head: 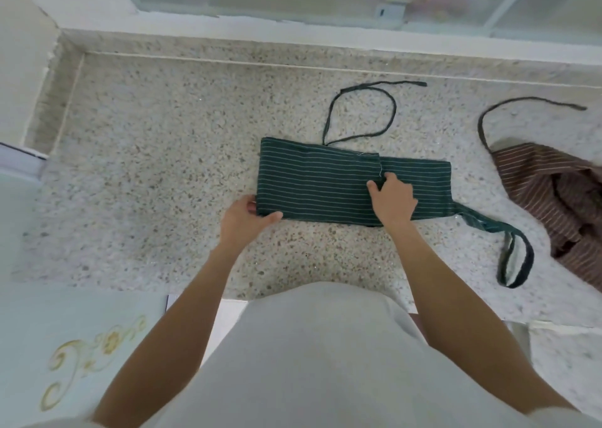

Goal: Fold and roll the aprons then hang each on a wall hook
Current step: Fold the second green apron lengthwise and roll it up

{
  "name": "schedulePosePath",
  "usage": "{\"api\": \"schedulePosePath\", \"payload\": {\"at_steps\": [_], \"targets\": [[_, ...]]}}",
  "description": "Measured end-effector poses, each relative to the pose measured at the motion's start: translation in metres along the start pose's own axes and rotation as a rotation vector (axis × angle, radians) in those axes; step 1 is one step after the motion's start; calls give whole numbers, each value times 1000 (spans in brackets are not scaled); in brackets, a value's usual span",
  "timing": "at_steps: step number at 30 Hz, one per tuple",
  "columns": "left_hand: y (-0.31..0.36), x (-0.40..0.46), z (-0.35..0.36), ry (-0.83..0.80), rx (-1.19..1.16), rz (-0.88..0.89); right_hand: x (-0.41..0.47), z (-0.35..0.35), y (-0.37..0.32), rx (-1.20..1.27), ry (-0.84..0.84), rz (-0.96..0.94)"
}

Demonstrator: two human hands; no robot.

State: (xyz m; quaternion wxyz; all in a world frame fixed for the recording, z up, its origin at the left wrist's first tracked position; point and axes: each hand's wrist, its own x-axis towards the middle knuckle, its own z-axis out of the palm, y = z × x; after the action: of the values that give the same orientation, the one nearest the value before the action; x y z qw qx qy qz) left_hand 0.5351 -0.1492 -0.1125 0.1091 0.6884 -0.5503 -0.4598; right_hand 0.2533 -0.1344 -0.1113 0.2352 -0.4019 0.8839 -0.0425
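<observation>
A dark green striped apron (312,179) lies folded into a long flat band on the speckled stone counter (146,153). Its neck strap (361,111) loops toward the back and a tie loop (518,258) trails off its right end. My left hand (242,220) pinches the band's left near corner, thumb on top. My right hand (392,201) presses on the middle of the band, its fingers curled at a fold edge. A brown striped apron (553,193) lies crumpled at the right edge, its dark strap (508,108) curving toward the back.
A white window ledge (293,33) with frosted panes runs along the back of the counter. A wall (19,52) closes the left side. A pale cabinet door with a gold ornament (81,356) sits at the lower left. My light garment fills the lower middle.
</observation>
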Motion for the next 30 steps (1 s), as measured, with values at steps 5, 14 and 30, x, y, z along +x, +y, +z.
{"api": "schedulePosePath", "payload": {"at_steps": [5,14,30], "targets": [[14,-1,12,37,-157,176,8,1,-5,39,-50,110],[11,10,35,116,207,487,3,-22,17,279,105,95],[1,21,39,-26,668,770,7,-40,106,426,423,72]]}}
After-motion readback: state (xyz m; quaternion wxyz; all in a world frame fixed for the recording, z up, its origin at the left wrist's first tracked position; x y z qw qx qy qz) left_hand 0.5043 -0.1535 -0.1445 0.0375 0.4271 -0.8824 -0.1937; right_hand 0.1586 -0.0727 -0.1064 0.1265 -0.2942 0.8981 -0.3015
